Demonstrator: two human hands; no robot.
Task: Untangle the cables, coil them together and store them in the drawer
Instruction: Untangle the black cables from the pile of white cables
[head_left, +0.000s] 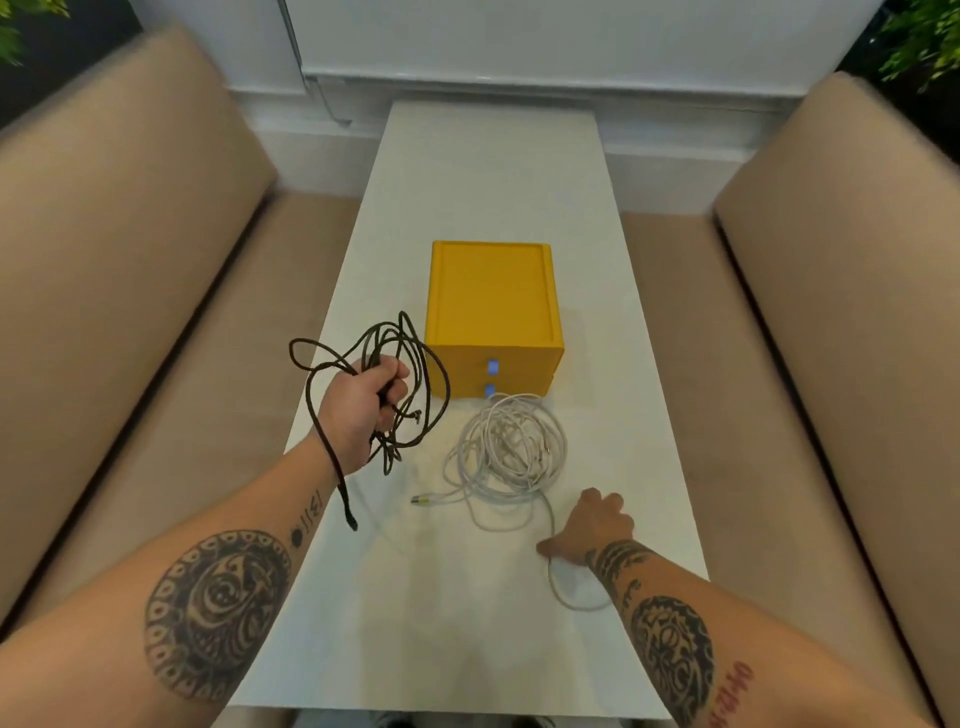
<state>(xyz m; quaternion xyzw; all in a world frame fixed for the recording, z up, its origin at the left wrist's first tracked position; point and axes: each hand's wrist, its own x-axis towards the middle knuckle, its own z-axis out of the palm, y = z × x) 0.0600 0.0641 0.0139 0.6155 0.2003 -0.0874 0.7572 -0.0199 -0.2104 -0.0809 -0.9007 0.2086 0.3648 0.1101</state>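
Head view. The left hand is fisted round a loose, knotted bunch of black cable, held above the table; one tail hangs past the wrist. The right hand is low on the table with its fingers curled, and seems to pinch a strand of the white cable. That cable lies in a heap just before the yellow drawer unit.

Risks, as judged:
- Pulling the white strand may tighten the heap's knots or drag the whole heap.
- The hanging black tail may snag the white loops.
- The heap blocks the lower drawer's path.

Count: two cables, one black and one white; two drawers, both closed; two blue pulls; one table.
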